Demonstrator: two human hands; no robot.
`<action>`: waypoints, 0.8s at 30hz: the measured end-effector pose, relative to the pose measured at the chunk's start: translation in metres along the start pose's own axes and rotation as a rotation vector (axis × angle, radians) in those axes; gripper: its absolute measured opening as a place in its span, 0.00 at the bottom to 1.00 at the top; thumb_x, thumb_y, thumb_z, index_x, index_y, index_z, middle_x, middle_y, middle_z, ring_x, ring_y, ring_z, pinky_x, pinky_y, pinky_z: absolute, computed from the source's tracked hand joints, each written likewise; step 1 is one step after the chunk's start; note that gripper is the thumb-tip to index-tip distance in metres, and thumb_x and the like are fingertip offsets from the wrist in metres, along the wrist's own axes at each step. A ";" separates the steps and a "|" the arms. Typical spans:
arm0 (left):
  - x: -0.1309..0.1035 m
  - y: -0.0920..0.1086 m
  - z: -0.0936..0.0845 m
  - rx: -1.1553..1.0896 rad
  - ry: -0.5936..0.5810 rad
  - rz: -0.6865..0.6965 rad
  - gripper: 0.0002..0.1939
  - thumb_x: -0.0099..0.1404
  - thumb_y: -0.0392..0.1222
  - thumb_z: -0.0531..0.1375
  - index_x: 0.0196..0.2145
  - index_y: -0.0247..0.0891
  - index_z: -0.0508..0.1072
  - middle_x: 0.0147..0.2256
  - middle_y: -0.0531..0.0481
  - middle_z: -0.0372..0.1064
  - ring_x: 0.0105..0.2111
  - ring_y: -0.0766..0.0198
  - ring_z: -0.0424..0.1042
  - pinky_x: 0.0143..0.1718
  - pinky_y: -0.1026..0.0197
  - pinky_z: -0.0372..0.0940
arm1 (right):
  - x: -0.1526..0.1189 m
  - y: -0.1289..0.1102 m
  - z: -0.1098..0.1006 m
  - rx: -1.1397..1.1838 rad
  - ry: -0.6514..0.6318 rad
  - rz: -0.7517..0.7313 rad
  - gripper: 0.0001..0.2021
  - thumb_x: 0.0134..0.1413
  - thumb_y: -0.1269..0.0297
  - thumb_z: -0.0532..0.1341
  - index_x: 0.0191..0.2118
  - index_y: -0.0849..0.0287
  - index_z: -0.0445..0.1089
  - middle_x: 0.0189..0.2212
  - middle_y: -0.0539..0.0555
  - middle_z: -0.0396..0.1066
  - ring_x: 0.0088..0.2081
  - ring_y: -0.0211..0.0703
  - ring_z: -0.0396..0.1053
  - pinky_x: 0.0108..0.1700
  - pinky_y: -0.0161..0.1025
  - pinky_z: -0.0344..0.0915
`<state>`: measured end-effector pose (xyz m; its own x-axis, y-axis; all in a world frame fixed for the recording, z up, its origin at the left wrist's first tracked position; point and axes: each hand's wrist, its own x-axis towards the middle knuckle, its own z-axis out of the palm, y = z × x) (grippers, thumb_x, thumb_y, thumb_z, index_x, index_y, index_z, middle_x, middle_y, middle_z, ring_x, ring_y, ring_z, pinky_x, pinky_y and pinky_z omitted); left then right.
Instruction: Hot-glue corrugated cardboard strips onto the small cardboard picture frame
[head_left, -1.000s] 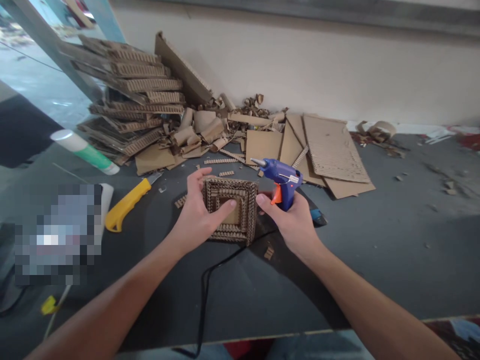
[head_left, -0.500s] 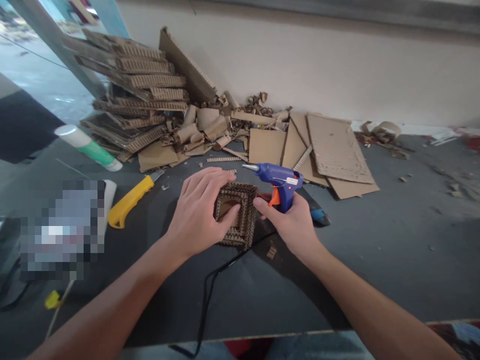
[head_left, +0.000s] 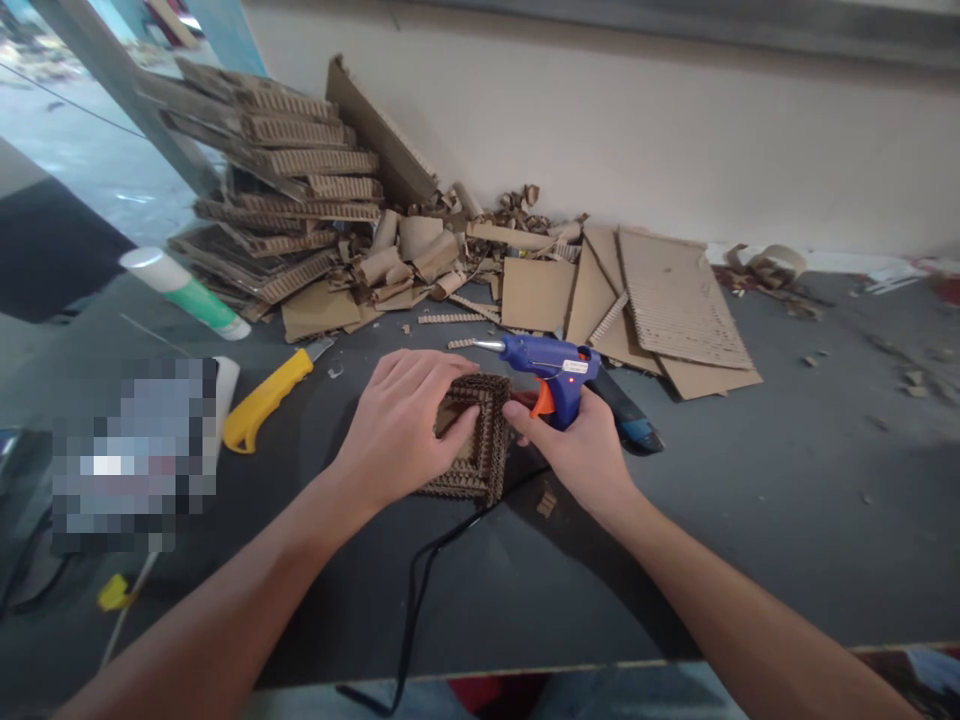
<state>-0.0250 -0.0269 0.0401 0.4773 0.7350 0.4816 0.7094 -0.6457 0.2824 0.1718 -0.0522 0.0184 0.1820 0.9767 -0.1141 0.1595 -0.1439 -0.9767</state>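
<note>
A small square frame of layered corrugated cardboard (head_left: 491,450) sits on the dark table in front of me. My left hand (head_left: 409,425) is closed on its left and far sides, the thumb reaching into the opening and the fingers over the outer wall. In my right hand (head_left: 577,450) is a blue hot glue gun (head_left: 551,365) with an orange trigger, its metal nozzle pointing left above the frame's far edge. The right thumb and fingertips are at the frame's right side. Part of the frame is hidden under my left hand.
A yellow utility knife (head_left: 270,400), a glue stick tube (head_left: 187,295) and a blurred-out device (head_left: 139,455) lie left. Stacked cardboard pieces (head_left: 292,160), scraps (head_left: 405,255) and flat sheets (head_left: 675,295) line the wall. A black cord (head_left: 420,570) runs toward me; a dark blue-ended tool (head_left: 634,430) lies right.
The glue gun has moved slightly left and down, its nozzle now nearer the frame's far edge. The frame has turned a little under my left hand. The whole view has shifted slightly.
</note>
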 end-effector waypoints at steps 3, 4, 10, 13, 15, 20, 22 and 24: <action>0.000 -0.001 -0.001 0.006 0.015 -0.005 0.13 0.64 0.39 0.60 0.47 0.40 0.72 0.45 0.45 0.76 0.49 0.52 0.73 0.54 0.49 0.63 | -0.001 0.002 0.000 -0.018 0.008 0.003 0.23 0.41 0.47 0.73 0.36 0.60 0.73 0.33 0.57 0.78 0.27 0.44 0.73 0.33 0.44 0.73; 0.000 -0.001 0.000 0.004 0.021 -0.006 0.13 0.64 0.39 0.60 0.47 0.40 0.72 0.45 0.45 0.76 0.48 0.52 0.73 0.54 0.50 0.63 | -0.001 0.002 0.000 -0.013 0.009 0.010 0.23 0.41 0.47 0.73 0.36 0.61 0.73 0.33 0.57 0.78 0.27 0.44 0.73 0.33 0.44 0.73; 0.000 0.001 0.006 -0.031 0.045 -0.044 0.10 0.64 0.39 0.60 0.44 0.41 0.72 0.45 0.46 0.77 0.49 0.53 0.73 0.54 0.50 0.63 | -0.001 0.004 0.001 -0.018 0.022 0.007 0.23 0.40 0.47 0.73 0.35 0.60 0.72 0.30 0.56 0.77 0.27 0.45 0.74 0.31 0.43 0.72; 0.000 0.003 0.008 -0.064 0.049 -0.065 0.07 0.64 0.38 0.60 0.41 0.42 0.73 0.46 0.47 0.77 0.50 0.54 0.73 0.55 0.49 0.63 | 0.000 0.006 0.000 -0.039 0.035 -0.003 0.24 0.40 0.46 0.73 0.36 0.61 0.73 0.32 0.57 0.78 0.29 0.45 0.74 0.33 0.44 0.73; 0.000 0.004 0.008 -0.089 0.044 -0.069 0.05 0.64 0.37 0.60 0.38 0.44 0.74 0.46 0.48 0.76 0.50 0.54 0.73 0.55 0.48 0.63 | 0.000 0.006 0.001 -0.033 0.035 -0.002 0.24 0.40 0.46 0.73 0.37 0.61 0.73 0.33 0.57 0.78 0.29 0.45 0.74 0.33 0.45 0.73; 0.000 0.002 0.008 -0.106 0.035 -0.014 0.06 0.65 0.35 0.59 0.35 0.44 0.76 0.47 0.49 0.76 0.50 0.55 0.72 0.54 0.49 0.63 | -0.002 0.001 0.002 0.015 0.036 0.027 0.23 0.39 0.48 0.73 0.36 0.60 0.72 0.31 0.56 0.78 0.25 0.43 0.73 0.30 0.43 0.73; 0.000 0.001 0.008 -0.105 0.039 0.002 0.06 0.65 0.36 0.60 0.35 0.44 0.76 0.47 0.48 0.76 0.50 0.56 0.73 0.54 0.49 0.64 | -0.002 0.000 0.003 0.017 0.035 0.022 0.22 0.39 0.49 0.73 0.35 0.60 0.72 0.29 0.55 0.78 0.25 0.43 0.73 0.29 0.42 0.73; 0.000 0.000 0.008 -0.111 0.044 0.001 0.06 0.65 0.36 0.60 0.35 0.44 0.77 0.47 0.49 0.76 0.49 0.56 0.73 0.54 0.49 0.64 | -0.002 0.000 0.003 0.011 0.041 0.018 0.22 0.39 0.49 0.73 0.35 0.60 0.73 0.30 0.55 0.77 0.26 0.44 0.74 0.30 0.43 0.73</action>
<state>-0.0213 -0.0254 0.0334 0.4530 0.7265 0.5168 0.6463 -0.6668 0.3709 0.1689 -0.0540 0.0178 0.2245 0.9665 -0.1242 0.1452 -0.1592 -0.9765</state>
